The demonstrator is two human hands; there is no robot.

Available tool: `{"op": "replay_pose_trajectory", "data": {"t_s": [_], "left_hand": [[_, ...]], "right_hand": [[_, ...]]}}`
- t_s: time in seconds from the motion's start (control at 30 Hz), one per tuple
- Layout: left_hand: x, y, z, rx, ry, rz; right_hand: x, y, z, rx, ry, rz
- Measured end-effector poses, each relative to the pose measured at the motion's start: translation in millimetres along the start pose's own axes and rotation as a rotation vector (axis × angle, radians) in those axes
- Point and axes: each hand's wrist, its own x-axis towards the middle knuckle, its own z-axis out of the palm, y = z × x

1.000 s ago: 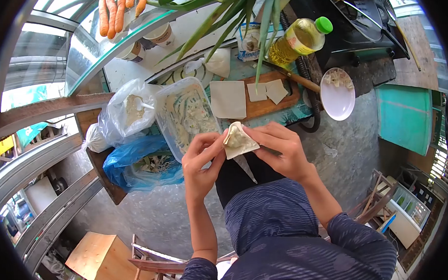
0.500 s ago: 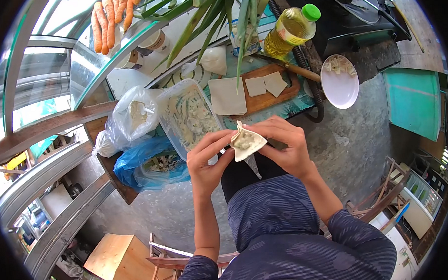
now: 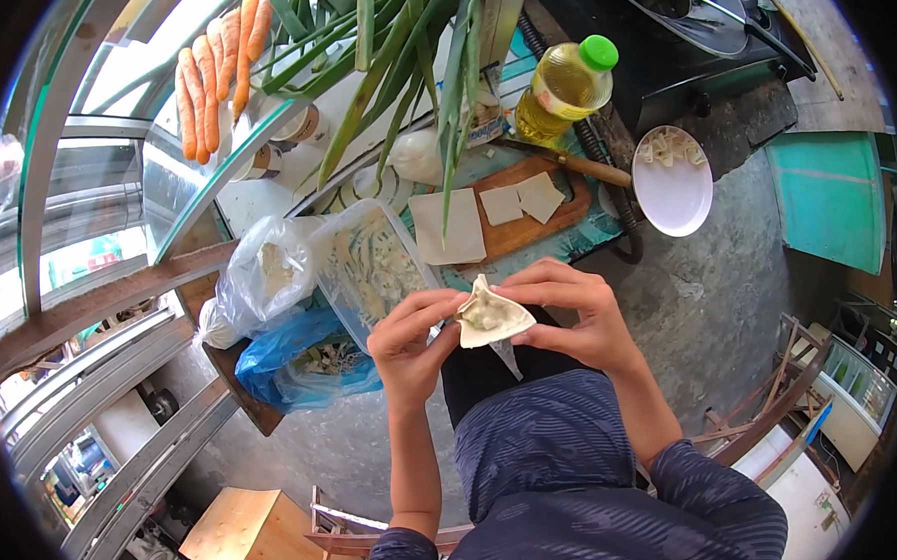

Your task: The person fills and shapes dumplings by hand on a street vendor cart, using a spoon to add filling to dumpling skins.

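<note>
Centre of frame: both hands meet on one filled dumpling wrapper, held in the air above the lap, just below the bench edge.
- Left hand: thumb and forefinger pinched on the wrapper's left corner, the other fingers curled.
- Right hand: fingers closed over the wrapper's right edge, thumb underneath.
- Wrapper is cupped open at the top, with pale green filling showing inside.

Around it:
- Clear plastic tub of filling just above the left hand; a clear bag of white powder to its left, a blue bag below that.
- Wooden board, upper centre, carries square wrappers; a larger stack lies beside them.
- White plate to the right holds folded dumplings at its far rim.
- Oil bottle, green leaves and carrots along the top.
</note>
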Motion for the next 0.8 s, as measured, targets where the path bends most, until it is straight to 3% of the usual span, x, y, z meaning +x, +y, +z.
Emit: {"op": "replay_pose_trajectory", "data": {"t_s": [0.33, 0.63, 0.8], "left_hand": [[8, -1, 21, -0.221, -0.052, -0.01], [4, -7, 40, -0.275, -0.028, -0.086], [9, -6, 50, -0.289, -0.087, -0.096]], "right_hand": [[-4, 3, -19, -0.095, 0.05, -0.092], [-14, -1, -30, -0.077, 0.067, -0.039], [-15, -3, -35, -0.183, 0.199, -0.134]]}}
